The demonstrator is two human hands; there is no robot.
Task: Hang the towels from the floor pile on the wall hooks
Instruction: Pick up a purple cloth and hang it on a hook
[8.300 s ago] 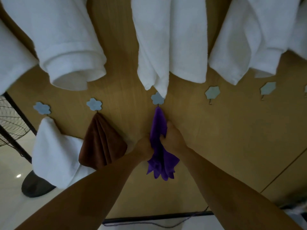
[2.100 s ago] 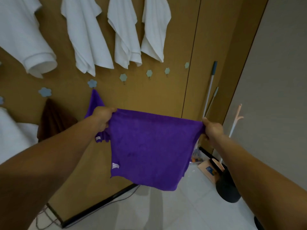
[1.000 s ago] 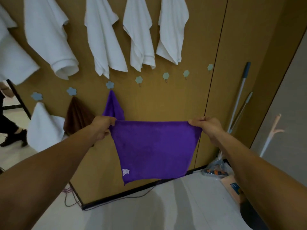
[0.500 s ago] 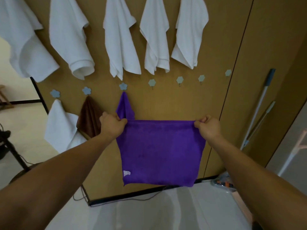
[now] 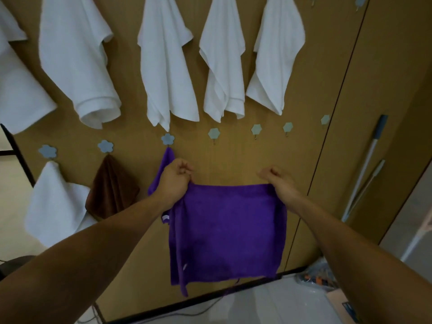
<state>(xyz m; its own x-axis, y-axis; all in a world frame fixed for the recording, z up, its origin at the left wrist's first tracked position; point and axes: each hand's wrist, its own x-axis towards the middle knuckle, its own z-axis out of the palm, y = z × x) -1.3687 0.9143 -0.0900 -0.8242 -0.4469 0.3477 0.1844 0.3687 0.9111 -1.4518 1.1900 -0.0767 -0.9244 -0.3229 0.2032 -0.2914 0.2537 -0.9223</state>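
I hold a square purple towel [image 5: 229,232] spread flat in front of the wooden wall. My left hand [image 5: 174,181] grips its top left corner and my right hand [image 5: 279,183] grips its top right corner. Behind my left hand another purple towel [image 5: 164,163] hangs from a blue flower hook [image 5: 167,139]. To the right of that hook, a row of pale hexagon hooks [image 5: 214,133] carries nothing. A brown towel [image 5: 112,190] and a white towel [image 5: 55,204] hang from flower hooks further left.
Several white towels [image 5: 168,66] hang in an upper row. A mop handle [image 5: 364,164] leans at the right by the wall corner. A bag and boxes [image 5: 320,278] lie on the white floor at lower right. A cable [image 5: 163,315] runs along the skirting.
My view has come closer to the wall. Both hands have lifted the spread purple towel a little and drawn nearer together, and the left edge of the towel now folds over.
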